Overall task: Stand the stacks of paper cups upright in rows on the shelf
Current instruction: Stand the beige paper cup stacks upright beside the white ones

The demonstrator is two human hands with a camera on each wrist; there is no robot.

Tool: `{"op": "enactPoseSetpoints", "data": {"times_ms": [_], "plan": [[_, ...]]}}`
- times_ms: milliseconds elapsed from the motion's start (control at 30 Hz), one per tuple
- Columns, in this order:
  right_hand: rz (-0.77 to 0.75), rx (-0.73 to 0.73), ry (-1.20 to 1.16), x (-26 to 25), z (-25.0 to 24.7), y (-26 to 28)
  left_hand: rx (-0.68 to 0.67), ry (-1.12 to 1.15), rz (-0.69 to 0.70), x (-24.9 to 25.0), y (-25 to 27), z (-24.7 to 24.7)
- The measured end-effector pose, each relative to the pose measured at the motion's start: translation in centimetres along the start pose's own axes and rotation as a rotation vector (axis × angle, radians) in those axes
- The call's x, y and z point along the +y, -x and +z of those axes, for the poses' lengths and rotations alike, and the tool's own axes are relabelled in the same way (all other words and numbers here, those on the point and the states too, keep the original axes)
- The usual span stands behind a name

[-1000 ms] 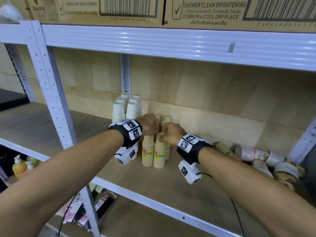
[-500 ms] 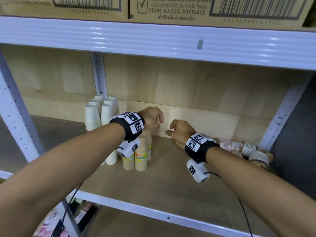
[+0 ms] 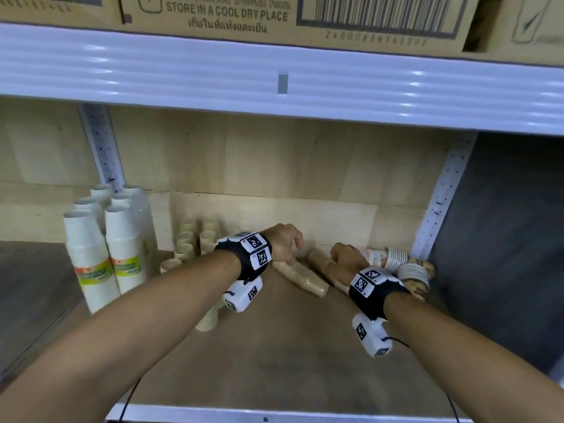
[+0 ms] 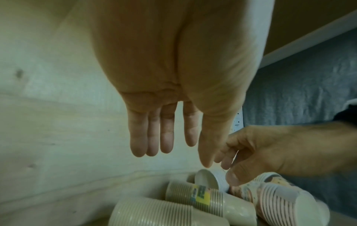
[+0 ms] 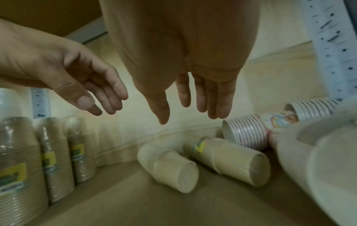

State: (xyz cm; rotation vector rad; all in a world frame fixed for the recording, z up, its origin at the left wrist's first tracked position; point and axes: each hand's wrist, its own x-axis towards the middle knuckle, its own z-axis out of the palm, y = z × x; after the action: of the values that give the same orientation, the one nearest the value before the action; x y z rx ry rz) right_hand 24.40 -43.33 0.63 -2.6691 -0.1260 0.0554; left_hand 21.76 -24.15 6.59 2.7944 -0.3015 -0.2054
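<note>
Several white cup stacks [image 3: 91,254] stand upright at the left of the wooden shelf [image 3: 290,355]. Tan stacks [image 5: 54,152] stand in a row beside them. Two tan stacks [image 5: 170,165] [image 5: 228,160] lie on their sides near the back wall. Patterned stacks [image 5: 247,131] lie in the right corner. My left hand [image 3: 288,247] hovers just over the nearer lying tan stack [image 3: 300,276], fingers straight and empty. My right hand [image 3: 341,259] hangs over the other lying tan stack, fingers loose, holding nothing.
A white metal beam [image 3: 280,83] runs low overhead, carrying cardboard boxes [image 3: 232,13]. Perforated uprights [image 3: 442,203] frame the bay at the right and at the back left [image 3: 103,148]. The shelf's front lip [image 3: 265,418] is near my forearms.
Both hands left the upright tan stacks and moved right, opening over the lying stacks. The head view swung right with them.
</note>
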Motion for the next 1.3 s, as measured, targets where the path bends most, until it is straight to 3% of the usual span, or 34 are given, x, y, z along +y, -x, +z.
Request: {"op": "enactPoseSetpoints", "data": {"times_ms": [233, 467, 600, 667, 900, 1000, 1300], "plan": [[0.051, -0.022, -0.046, 2.7, 2.0, -1.1, -0.096, 0.051, 0.077, 1.3, -2.9, 3.8], [-0.066, -0.049, 0.091, 3.7, 2.7, -0.8, -0.105, 0.003, 0.115, 1.1, -5.9, 6.9], [0.104, -0.077, 0.007, 5.0, 3.9, -2.3, -0.106, -0.066, 0.11, 0.6, -6.8, 8.3], [0.121, -0.09, 0.002, 5.4, 4.4, -2.8, -0.119, -0.094, 0.102, 0.5, -7.1, 8.8], [0.135, -0.084, 0.047, 5.6, 5.0, -3.3, -0.17, -0.174, 0.21, 0.7, -7.8, 9.1], [0.125, -0.069, 0.042, 5.6, 5.1, -3.4, -0.151, -0.228, 0.197, 0.6, -8.0, 9.4], [0.068, -0.048, 0.097, 4.1, 2.3, -1.1, -0.119, -0.098, 0.211, 0.7, -7.7, 8.4]]}}
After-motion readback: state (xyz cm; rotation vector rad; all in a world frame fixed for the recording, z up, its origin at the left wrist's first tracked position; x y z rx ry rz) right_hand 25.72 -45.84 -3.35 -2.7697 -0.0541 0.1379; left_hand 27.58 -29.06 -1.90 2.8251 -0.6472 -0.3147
